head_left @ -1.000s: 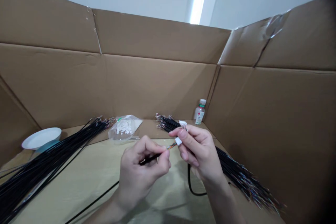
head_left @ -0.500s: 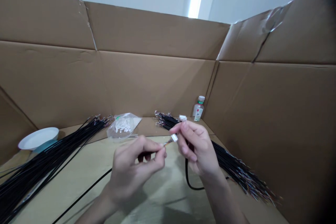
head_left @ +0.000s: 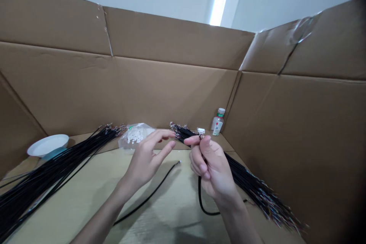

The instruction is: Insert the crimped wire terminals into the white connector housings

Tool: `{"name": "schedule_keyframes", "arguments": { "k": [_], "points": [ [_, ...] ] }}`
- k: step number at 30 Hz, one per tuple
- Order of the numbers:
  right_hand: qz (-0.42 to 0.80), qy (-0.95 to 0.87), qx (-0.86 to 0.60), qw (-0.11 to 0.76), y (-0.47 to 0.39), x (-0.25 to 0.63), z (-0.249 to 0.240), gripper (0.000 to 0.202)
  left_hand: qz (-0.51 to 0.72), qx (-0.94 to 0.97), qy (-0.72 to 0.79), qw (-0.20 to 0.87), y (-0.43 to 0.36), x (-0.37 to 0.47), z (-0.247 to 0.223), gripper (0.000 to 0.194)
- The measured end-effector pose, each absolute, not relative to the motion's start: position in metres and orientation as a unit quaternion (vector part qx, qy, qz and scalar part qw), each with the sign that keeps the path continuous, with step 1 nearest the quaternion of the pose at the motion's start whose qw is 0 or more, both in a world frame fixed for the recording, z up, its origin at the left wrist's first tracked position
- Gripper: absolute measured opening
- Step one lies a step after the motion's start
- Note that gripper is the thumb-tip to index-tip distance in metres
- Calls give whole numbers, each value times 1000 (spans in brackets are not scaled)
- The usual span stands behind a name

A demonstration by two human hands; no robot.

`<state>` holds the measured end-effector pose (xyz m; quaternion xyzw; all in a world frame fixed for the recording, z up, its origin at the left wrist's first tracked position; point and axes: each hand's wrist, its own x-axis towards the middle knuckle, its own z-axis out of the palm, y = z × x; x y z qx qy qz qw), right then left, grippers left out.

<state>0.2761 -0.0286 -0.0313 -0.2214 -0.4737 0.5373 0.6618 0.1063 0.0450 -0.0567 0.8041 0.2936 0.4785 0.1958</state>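
My right hand (head_left: 210, 158) pinches the end of a black cable (head_left: 201, 198), whose white connector (head_left: 201, 131) sticks up above the fingertips. The cable loops down below that hand. My left hand (head_left: 151, 154) is raised to its left, thumb and fingers apart, holding nothing. Another black cable (head_left: 151, 195) rests on the table between and below the hands, its small light tip (head_left: 179, 162) pointing toward my right hand. Behind my left hand lies a clear bag (head_left: 135, 134) of small white pieces.
A large bundle of black cables (head_left: 57, 171) lies at the left beside a white bowl (head_left: 48, 145). A second bundle (head_left: 251, 181) runs behind and right of my right hand. A bottle (head_left: 218, 122) stands in the back corner of the cardboard walls (head_left: 171, 91).
My left hand has let go of its cable end, opened and moved up. That cable now lies on the table. My right hand still holds its cable, with the connector more upright.
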Motion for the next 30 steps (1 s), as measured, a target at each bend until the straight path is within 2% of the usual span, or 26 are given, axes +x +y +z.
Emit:
{"name": "schedule_keyframes", "arguments": {
  "k": [3, 8, 14, 21, 24, 27, 30],
  "points": [
    [514, -490, -247, 659, -27, 271, -35, 35, 597, 758, 234, 124, 17, 101, -39, 14],
    [515, -518, -263, 630, -25, 262, -42, 35, 609, 764, 211, 43, -4, 98, -30, 24],
    [539, -518, -270, 607, -26, 253, -45, 36, 599, 765, 233, 33, -6, 97, -31, 19],
    [537, -455, -262, 660, -29, 251, -42, 23, 595, 763, 251, 38, 0, 96, -30, 14],
    [536, -456, -242, 668, -29, 251, -45, 24, 595, 753, 262, 98, 3, 95, -30, 11],
    [530, -475, -225, 665, -29, 251, -48, 22, 566, 749, 263, 224, 10, 91, -27, 11],
    [509, -516, -240, 645, -31, 251, -47, 20, 482, 767, 245, 347, 19, 84, -22, 17]
  ]
}}
